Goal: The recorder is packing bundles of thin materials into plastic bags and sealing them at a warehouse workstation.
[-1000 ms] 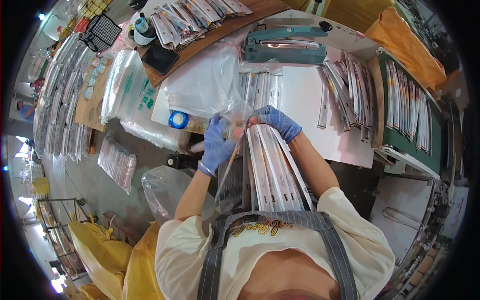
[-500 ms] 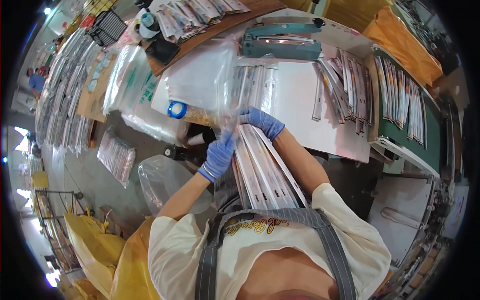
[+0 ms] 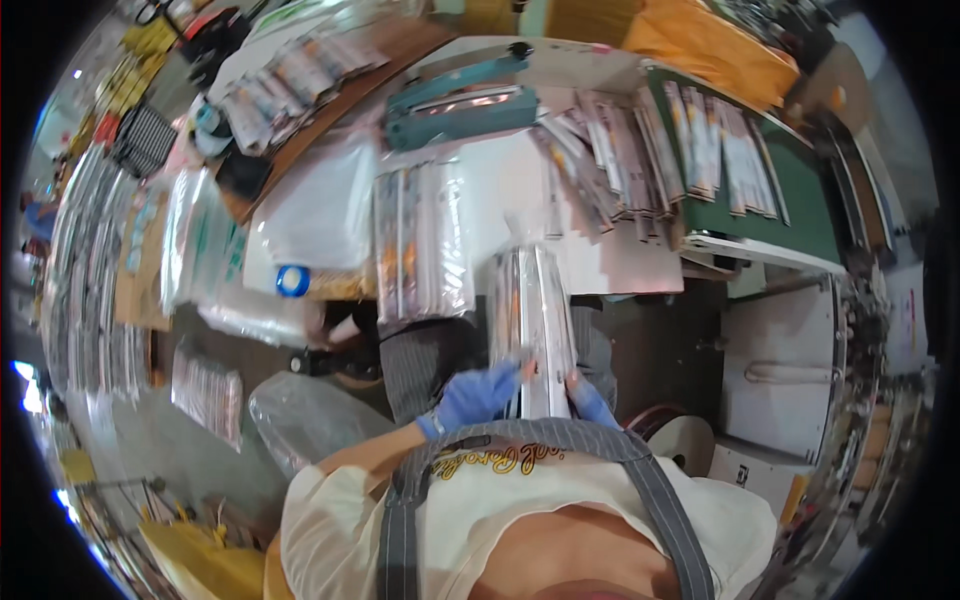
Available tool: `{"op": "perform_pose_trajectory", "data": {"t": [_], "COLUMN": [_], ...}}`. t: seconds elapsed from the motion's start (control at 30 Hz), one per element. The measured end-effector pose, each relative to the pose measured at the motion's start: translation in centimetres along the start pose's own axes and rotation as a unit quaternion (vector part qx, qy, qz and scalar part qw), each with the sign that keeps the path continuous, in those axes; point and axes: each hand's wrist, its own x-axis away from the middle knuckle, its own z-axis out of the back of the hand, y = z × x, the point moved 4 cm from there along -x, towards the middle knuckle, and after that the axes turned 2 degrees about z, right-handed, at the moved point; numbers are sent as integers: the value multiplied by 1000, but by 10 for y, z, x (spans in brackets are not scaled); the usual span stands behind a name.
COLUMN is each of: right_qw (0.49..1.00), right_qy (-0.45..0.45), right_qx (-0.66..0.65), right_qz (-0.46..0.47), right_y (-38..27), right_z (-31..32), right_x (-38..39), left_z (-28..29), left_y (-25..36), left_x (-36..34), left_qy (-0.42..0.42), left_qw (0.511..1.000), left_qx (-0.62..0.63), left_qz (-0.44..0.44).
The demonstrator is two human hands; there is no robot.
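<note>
Over my lap lies a bundle of long, flat packets [image 3: 537,325], with clear plastic around its far part and a loose plastic end resting on the table edge. At its near end, my left hand [image 3: 475,393], in a blue glove, grips the left side with fingertips over the top. My right hand [image 3: 592,400], gloved likewise, holds the right side; the apron bib partly hides it. Beyond my left hand, a bagged set of similar packets [image 3: 422,240] overhangs the white table [image 3: 497,180].
A teal heat sealer [image 3: 460,108] stands at the back of the table, near a stack of clear bags [image 3: 315,215]. Loose packets [image 3: 610,165] lie to the right, beside a green tray [image 3: 795,190] holding more. A blue tape roll [image 3: 292,281] sits at the left edge.
Both hands have moved from the bundle's far end to its near end. The bundle has shifted away from my chest, with clear plastic now around it. The camera view has also turned.
</note>
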Motion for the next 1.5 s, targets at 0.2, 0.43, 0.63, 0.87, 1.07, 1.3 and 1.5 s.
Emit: {"op": "perform_pose_trajectory", "data": {"t": [0.2,0.43,0.63,0.87,1.07,1.3,1.5], "right_qw": [818,704,542,649,697,870,932], "right_qy": [-90,5,200,32,378,209,222], "right_qx": [500,489,628,476,512,205,-102], "right_qz": [269,515,522,593,330,396,269], "right_y": [-162,-320,-309,-298,-261,-254,-156], "right_z": [-1,-20,-69,-70,12,-9,55], "right_x": [-31,-88,-115,-217,-420,-464,-508], "left_z": [123,243,210,80,-18,-12,-14], "left_y": [-64,-102,-113,-129,-206,-293,-295], "left_x": [-81,-160,-176,-192,-273,-252,-233], "left_qy": [76,297,223,364,255,247,337], "left_qw": [997,919,869,778,686,539,685], "left_qx": [-1,250,405,510,620,711,562], "left_qz": [-21,62,174,31,282,378,317]}}
